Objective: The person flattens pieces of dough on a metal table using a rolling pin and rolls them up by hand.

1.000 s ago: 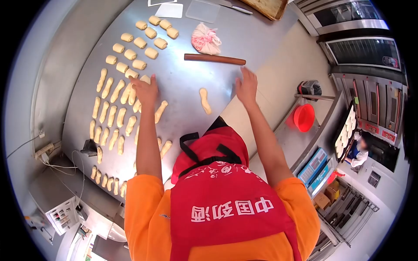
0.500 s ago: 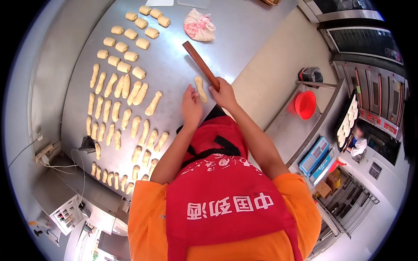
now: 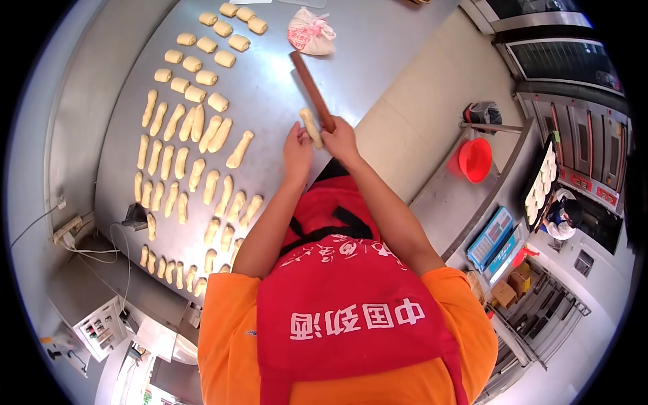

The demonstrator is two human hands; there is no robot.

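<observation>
My right hand (image 3: pixel 339 140) is closed round the near end of a brown rolling pin (image 3: pixel 311 91), which slants away to the upper left. Between my two hands lies a long dough piece (image 3: pixel 309 126), its lower end beside my right fingers. My left hand (image 3: pixel 298 149) is at the left side of that piece, fingers bent; whether they grip it cannot be made out. Left of my hands, several rows of elongated dough pieces (image 3: pixel 239 150) lie on the metal table (image 3: pixel 270 88). Short rolled dough pieces (image 3: pixel 218 102) lie farther back.
A tied white and pink bag (image 3: pixel 310 32) sits at the back of the table. To the right are a red bowl (image 3: pixel 474 160), a blue scale (image 3: pixel 491 238) and a tray of dough (image 3: pixel 541 185). Another person (image 3: pixel 563 214) stands near the ovens at far right.
My left hand has come from the dough rows to the single piece. My right hand has taken hold of the rolling pin and brought it nearer, now slanted. The other person has shifted slightly.
</observation>
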